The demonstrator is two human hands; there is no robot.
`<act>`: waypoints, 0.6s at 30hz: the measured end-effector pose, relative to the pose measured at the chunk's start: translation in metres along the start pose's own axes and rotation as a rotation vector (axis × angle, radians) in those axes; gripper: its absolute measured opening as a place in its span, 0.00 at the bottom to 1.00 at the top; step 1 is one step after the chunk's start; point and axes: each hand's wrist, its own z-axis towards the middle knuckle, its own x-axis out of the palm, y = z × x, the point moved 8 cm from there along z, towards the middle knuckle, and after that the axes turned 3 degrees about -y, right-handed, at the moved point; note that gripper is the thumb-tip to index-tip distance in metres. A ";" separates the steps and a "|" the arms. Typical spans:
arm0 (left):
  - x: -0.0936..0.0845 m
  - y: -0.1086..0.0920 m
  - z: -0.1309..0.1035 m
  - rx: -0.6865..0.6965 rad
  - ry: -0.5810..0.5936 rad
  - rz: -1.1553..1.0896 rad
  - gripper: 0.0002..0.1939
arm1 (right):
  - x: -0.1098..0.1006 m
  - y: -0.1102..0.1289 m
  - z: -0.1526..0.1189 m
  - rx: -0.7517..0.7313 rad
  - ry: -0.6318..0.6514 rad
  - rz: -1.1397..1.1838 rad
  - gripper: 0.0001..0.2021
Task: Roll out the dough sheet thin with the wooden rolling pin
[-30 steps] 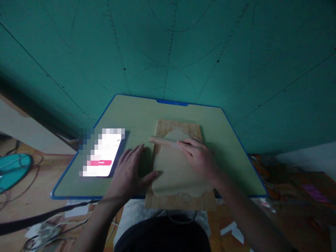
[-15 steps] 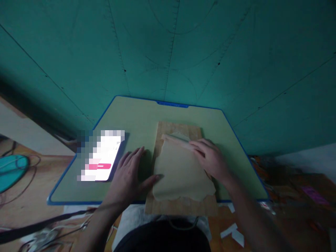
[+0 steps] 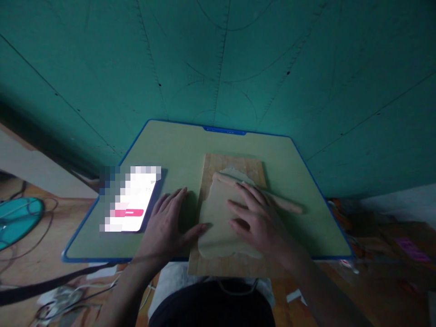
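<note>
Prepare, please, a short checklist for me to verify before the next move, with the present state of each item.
1. Rolling pin lies across the dough: ok.
2. Left hand off the pin: ok.
3. Right hand wrapped around the pin: not ok, fingers spread.
4. Board fully on the table: not ok, near end overhangs.
5. Dough thickness even: cannot tell.

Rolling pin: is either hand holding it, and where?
No grip shows: the right hand lies open, its fingers reaching the middle of the rolling pin. The left hand is off it.
</note>
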 end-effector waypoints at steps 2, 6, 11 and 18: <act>0.000 0.001 0.000 -0.014 0.002 -0.001 0.41 | 0.000 -0.001 -0.001 -0.008 0.017 -0.004 0.16; 0.000 0.000 -0.001 -0.012 -0.019 -0.010 0.40 | -0.004 -0.002 -0.006 -0.019 0.009 0.011 0.15; 0.000 -0.001 0.000 0.005 -0.020 -0.017 0.40 | -0.009 -0.004 -0.014 -0.026 0.015 0.041 0.14; 0.002 -0.001 -0.001 0.022 -0.025 0.002 0.40 | -0.006 -0.046 -0.011 0.161 -0.123 0.084 0.23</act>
